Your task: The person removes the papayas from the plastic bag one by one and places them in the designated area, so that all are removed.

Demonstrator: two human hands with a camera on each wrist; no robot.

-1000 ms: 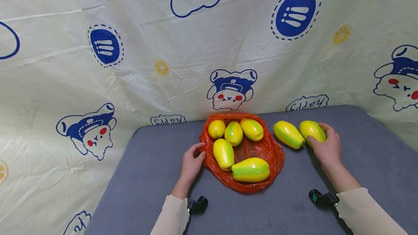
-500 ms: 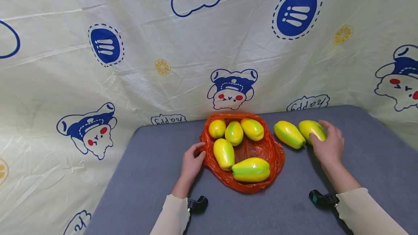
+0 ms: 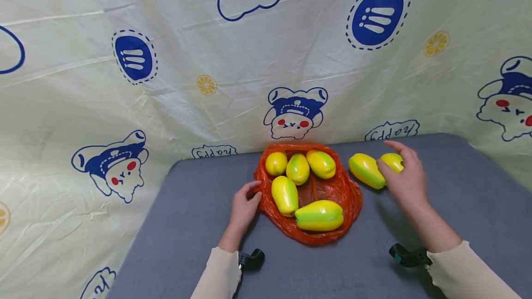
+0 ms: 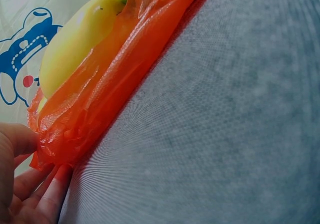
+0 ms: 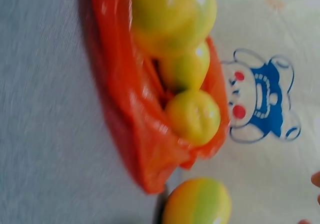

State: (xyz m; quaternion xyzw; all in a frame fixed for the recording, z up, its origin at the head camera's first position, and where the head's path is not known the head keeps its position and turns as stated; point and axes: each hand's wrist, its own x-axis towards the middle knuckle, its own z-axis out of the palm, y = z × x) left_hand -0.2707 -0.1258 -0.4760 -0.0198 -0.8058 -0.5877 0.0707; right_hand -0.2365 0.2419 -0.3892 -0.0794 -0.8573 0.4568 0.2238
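Note:
A red plastic bag (image 3: 351,202) lies with its mouth rolled wide, and several yellow-green papayas (image 3: 319,216) sit inside it. My left hand (image 3: 243,211) pinches the bag's left rim; in the left wrist view the thumb is above the film (image 4: 70,134) and fingers are beneath. To the right of the bag, two papayas lie side by side on the table: a nearer one (image 3: 366,170) and a farther one (image 3: 392,160), partly hidden. Over these two hovers my right hand (image 3: 409,181), thumb and fingers spread apart, holding nothing. Only its fingertips (image 5: 316,179) edge into the right wrist view.
The grey cloth-covered table (image 3: 199,216) carries everything. Behind it hangs a pale printed sheet (image 3: 249,59) reaching the table's back edge. A black wrist strap mount (image 3: 251,260) is on the left wrist and another (image 3: 409,256) on the right.
My right hand has let go of the farther right papaya and moved up and left over the pair. The left hand and the bag stay put.

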